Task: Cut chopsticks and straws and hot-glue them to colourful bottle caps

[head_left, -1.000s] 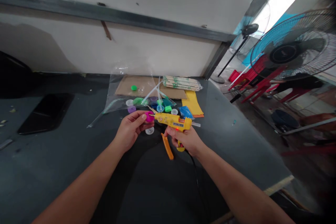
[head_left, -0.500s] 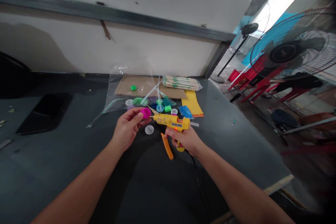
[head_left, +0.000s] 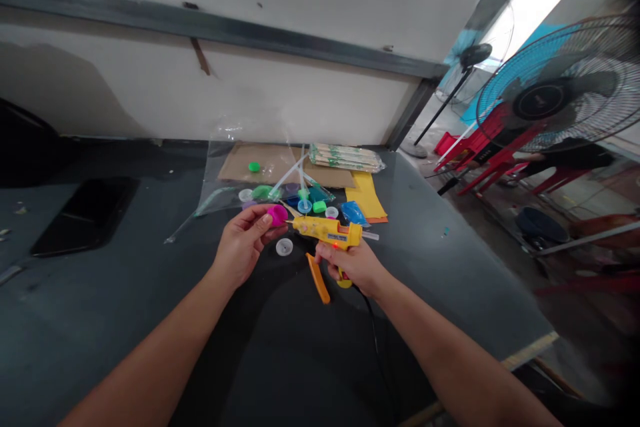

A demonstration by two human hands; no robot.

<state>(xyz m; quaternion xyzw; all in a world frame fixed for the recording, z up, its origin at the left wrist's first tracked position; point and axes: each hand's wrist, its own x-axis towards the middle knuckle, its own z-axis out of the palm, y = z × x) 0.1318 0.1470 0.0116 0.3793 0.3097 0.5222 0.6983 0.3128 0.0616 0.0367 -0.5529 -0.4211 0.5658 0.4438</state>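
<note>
Between the thumb and fingers of my left hand (head_left: 247, 243) is a magenta bottle cap (head_left: 277, 215), its hollow side turned toward the right. My right hand (head_left: 353, 265) grips a yellow hot glue gun (head_left: 325, 230) by its handle, a red light glowing on it. The gun's nozzle is at the cap's right rim; whether it touches, I cannot tell. A clear glue stick (head_left: 371, 236) juts from the back of the gun. Below the cap lies a white cap (head_left: 285, 247). An orange-handled tool (head_left: 319, 279) rests under the gun, its other end hidden.
Behind my hands are several coloured caps (head_left: 319, 207), clear straws, a blue packet (head_left: 355, 213), yellow paper (head_left: 367, 192), cardboard (head_left: 233, 163) and wrapped wooden sticks (head_left: 346, 158). A black phone (head_left: 86, 216) lies left. A fan (head_left: 545, 100) stands right, beyond the table edge.
</note>
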